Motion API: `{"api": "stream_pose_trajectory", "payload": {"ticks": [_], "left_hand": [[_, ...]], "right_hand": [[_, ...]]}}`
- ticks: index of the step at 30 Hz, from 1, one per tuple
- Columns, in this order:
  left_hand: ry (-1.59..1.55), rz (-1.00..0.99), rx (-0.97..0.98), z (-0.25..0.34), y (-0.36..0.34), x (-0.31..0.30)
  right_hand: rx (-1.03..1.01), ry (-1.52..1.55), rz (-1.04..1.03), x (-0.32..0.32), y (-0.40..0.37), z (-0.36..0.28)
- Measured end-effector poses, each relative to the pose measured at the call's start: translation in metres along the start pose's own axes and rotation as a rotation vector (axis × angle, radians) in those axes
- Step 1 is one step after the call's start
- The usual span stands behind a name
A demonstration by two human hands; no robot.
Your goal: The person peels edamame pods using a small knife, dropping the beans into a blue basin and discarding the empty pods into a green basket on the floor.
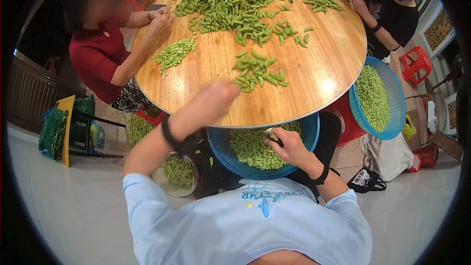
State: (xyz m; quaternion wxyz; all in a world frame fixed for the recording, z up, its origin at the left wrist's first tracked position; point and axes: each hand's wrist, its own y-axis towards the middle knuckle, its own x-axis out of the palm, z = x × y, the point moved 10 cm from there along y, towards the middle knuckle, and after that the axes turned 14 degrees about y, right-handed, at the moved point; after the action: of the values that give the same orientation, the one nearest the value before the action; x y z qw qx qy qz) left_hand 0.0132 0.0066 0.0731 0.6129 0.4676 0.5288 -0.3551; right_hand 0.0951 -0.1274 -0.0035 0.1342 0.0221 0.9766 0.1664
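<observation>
Where the round wooden desk curves toward the wearer, the left hand lies stretched over its near edge, just beside a small heap of pods; the hand is blurred, so whether its fingers are spread or closed cannot be told; a dark band circles the wrist. The right hand is held below the desk rim, above a blue basket in the wearer's lap; its fingers are closed around a small pale object (too small to identify). The basket holds a layer of green pods.

Farther across the desk lies a large heap of pods, with loose pods trailing from it toward the small heap. A second blue basket, also filled with green pods, sits tilted against the right side of the desk. At left, a person in a red top has both hands on the desk edge, near a separate little pile; at upper right, a person in a black top holds both hands together above the desk edge. A clear container of pods stands on the floor below the left arm; a red stool stands at far right.
</observation>
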Motion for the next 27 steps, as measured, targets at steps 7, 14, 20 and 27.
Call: {"api": "stream_pose_trajectory", "payload": {"ticks": [7, 14, 20, 27], "left_hand": [[0.183, 0.137, -0.061, -0.068, 0.122, 0.069], [-0.005, 0.154, -0.094, -0.062, 0.121, 0.065], [-1.207, -0.103, -0.3, 0.017, 0.059, 0.049], [-1.385, -0.096, -0.376, 0.036, 0.024, 0.07]], "right_hand": [[0.081, 0.197, 0.069, -0.009, -0.001, 0.008], [0.301, 0.75, 0.263, -0.029, 0.0, 0.034], [0.28, 1.233, 0.458, -0.042, 0.016, 0.03], [0.264, 1.359, 0.299, -0.019, 0.016, 0.022]]}}
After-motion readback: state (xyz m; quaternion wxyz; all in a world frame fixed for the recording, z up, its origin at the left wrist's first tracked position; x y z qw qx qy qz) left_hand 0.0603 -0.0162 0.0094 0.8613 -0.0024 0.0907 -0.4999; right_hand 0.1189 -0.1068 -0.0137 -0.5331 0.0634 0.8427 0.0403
